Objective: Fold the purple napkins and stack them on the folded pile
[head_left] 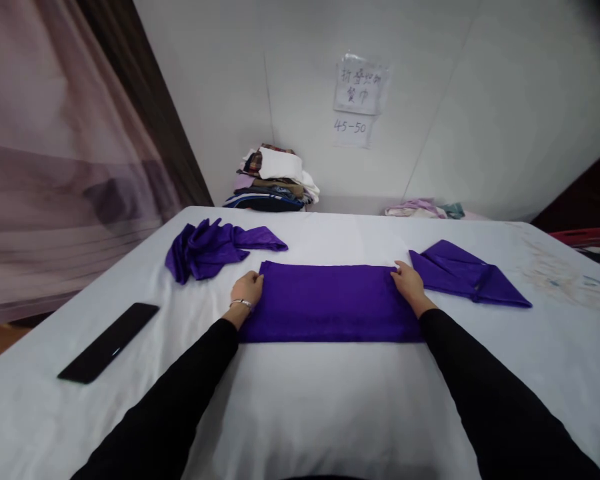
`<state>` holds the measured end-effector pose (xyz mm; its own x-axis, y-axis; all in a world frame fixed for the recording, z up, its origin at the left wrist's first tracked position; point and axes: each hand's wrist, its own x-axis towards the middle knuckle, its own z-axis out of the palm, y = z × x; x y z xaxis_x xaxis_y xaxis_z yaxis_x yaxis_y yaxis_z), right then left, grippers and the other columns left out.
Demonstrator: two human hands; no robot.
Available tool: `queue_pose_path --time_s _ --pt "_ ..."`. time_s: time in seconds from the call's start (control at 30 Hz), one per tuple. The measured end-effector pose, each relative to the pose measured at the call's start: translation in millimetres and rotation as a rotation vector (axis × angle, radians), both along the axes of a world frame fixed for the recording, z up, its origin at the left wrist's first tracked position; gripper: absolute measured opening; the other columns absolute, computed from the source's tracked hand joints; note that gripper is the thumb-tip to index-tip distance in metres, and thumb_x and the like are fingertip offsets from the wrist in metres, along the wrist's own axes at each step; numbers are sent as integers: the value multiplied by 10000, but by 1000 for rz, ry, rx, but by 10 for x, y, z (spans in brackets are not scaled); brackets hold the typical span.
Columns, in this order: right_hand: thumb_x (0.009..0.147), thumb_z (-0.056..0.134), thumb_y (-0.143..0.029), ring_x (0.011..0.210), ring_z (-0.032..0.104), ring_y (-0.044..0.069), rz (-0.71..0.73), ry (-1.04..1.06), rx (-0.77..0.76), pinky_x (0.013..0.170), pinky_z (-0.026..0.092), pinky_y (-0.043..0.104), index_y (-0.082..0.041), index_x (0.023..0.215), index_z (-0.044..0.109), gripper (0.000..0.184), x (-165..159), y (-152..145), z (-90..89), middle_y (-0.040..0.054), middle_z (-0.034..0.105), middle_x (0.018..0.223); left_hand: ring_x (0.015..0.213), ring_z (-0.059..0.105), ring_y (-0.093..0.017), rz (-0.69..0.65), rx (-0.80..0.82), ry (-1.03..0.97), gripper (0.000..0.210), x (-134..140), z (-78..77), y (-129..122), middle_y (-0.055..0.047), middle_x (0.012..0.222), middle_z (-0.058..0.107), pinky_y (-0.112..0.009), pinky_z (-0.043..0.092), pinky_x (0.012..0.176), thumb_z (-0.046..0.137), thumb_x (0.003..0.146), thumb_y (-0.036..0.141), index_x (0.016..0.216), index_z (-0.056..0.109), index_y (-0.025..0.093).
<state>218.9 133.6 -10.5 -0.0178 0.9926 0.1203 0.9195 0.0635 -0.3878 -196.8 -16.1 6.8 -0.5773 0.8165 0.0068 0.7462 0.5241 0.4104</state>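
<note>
A purple cloth napkin [333,303], folded into a wide flat rectangle, lies in front of me on the white-covered table. My left hand [247,290] pinches its far left corner, with a bracelet at the wrist. At the far right corner, my right hand [409,283] grips the edge between thumb and fingers. To the left lies a crumpled purple cloth [205,250]. Another purple cloth [463,275], folded to a pointed shape, rests on the right, close beyond my right hand.
A flat black rectangular object [109,343] lies on the table [330,407] at left. Behind the far edge are a stack of clothes [275,180] and a smaller cloth pile [423,209]. Paper signs [359,90] hang on the wall; a curtain [65,147] hangs at left.
</note>
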Motion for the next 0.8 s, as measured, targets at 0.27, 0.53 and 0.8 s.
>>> queue_pose_path --time_s 0.27,0.53,0.8 --pt "835 493 -302 896 610 217 -11 12 26 749 443 302 -160 1253 548 445 -4 70 -72 75 675 972 857 647 -239 76 -25 46 277 67 -32 11 -98 917 705 -306 439 685 399 874 353 918 632 212" --pt "838 488 -318 975 585 238 44 -44 101 807 448 326 -135 1205 570 418 12 74 -156 99 651 1038 895 652 -247 102 -31 68 273 125 7 8 -119 961 699 -327 461 725 388 883 313 935 625 188" --pt "820 473 -269 1110 536 263 202 -22 239 973 408 403 -104 1173 581 404 9 -46 -162 158 609 1162 944 644 -263 140 -12 59 258 132 8 35 -142 1033 673 -353 478 776 435 869 287 1011 606 156"
